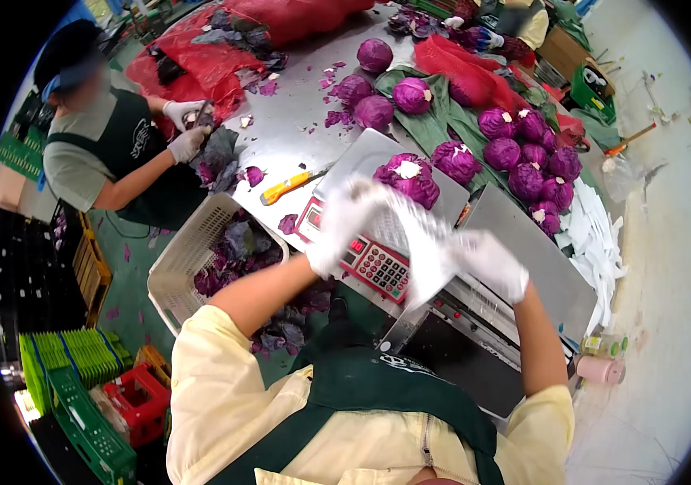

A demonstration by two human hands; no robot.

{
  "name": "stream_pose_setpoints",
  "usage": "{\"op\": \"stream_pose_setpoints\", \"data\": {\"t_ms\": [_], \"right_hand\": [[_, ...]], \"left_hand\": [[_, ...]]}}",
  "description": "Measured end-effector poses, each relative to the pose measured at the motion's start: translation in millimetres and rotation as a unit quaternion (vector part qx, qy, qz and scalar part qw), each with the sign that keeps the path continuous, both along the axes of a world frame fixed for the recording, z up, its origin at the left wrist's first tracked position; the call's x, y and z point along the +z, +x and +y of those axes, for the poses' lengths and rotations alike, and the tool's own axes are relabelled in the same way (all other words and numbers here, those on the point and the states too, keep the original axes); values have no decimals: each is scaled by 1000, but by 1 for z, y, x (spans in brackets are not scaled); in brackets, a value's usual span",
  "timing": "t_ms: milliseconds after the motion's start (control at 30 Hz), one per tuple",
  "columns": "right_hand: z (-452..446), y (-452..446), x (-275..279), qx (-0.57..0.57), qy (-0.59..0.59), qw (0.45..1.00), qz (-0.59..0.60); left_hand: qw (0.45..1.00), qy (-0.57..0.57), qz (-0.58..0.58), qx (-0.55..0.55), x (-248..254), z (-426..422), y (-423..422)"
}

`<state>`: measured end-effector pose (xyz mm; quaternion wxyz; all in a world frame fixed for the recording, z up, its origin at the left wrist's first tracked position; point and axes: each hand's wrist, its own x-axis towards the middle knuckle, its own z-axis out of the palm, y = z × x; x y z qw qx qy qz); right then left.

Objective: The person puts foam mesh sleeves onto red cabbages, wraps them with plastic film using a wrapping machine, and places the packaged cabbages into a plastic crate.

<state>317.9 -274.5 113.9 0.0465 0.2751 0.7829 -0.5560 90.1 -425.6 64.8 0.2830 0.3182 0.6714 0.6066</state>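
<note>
While the left hand (344,225) and right hand (491,263) are raised over the red-framed scale (382,273), both grasp a motion-blurred white film (428,263) stretched between them. Left of the scale stands a crate (172,283) of purple leaves. One trimmed cabbage (420,191) rests on the scale's platform. Beyond the scale, to its right, more cabbages (503,153) lie heaped on the surface (305,85).
</note>
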Motion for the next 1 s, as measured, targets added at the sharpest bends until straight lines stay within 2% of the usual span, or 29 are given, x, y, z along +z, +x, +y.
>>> {"op": "stream_pose_setpoints", "data": {"t_ms": [33,67,100,133,167,233,267,300,333,367,400,433,467,500,533,567,600,633,667,733,767,800,833,867,900,933,967,1000], "right_hand": [[12,-27,7,-70,-125,990,-14],[19,-53,10,-158,-160,973,57],[32,-77,14,-241,-191,943,129],[84,-99,-27,-214,-4,972,91],[125,-110,-68,-180,182,966,49],[109,-126,-69,-77,277,951,-115],[108,-129,-87,-111,215,960,-138],[109,-131,-117,-143,152,965,-161],[105,-128,-139,-212,15,975,-67],[96,-124,-152,-273,-123,954,31],[72,-120,-136,-246,-66,959,125],[43,-119,-102,-208,-8,952,222],[19,-117,-73,-216,-20,948,231],[-3,-113,-49,-227,-35,944,236],[-17,-108,-39,-236,24,948,211],[-30,-104,-30,-248,81,948,183],[-46,-98,-9,-273,42,952,132],[-58,-93,4,-298,4,951,80],[-57,-80,-8,-279,-18,944,173],[-63,-56,10,-288,-196,915,205],[-67,-47,20,-276,-303,883,229],[-77,-45,32,-272,-402,853,191],[-73,-30,35,-187,-478,853,98],[-79,-23,38,-135,-451,880,64],[-87,-21,48,-82,-422,902,30],[-85,-14,42,-38,-412,909,42],[-86,-13,34,-40,-413,909,42],[-88,-15,25,-144,-419,893,81]], "left_hand": [[994,-17,67,81,0,20,-24],[966,-73,207,134,4,34,-44],[953,-122,243,132,-4,50,-66],[929,-196,294,112,-13,62,-82],[896,-267,344,91,-22,71,-92],[831,-362,418,-63,-50,80,-91],[836,-240,486,-89,-124,90,-96],[857,-235,451,-83,-89,71,-72],[873,-231,421,-82,-81,70,-57],[916,-103,388,-19,-87,59,-51],[912,-40,407,14,-88,53,-50],[933,-71,353,1,-106,51,-51],[965,-5,261,32,-112,46,-44],[997,23,-32,-74,-127,43,-40],[944,151,-268,-121,-87,27,-26],[819,86,-526,-213,-35,16,-27],[742,136,-603,-258,-10,4,-17],[718,139,-618,-287,-10,-5,-17],[694,141,-632,-316,-10,-14,-18],[636,93,-712,-281,-13,-36,-20],[686,17,-691,-227,-9,-42,-17],[710,7,-668,-225,-8,-47,-15],[733,-3,-643,-223,-8,-51,-12],[669,58,-690,-269,-48,-50,-7],[718,10,-652,-244,-19,-58,-5],[729,30,-632,-263,-5,-62,-1],[738,50,-612,-281,1,-66,4],[719,67,-638,-267,1,-68,10]]}}
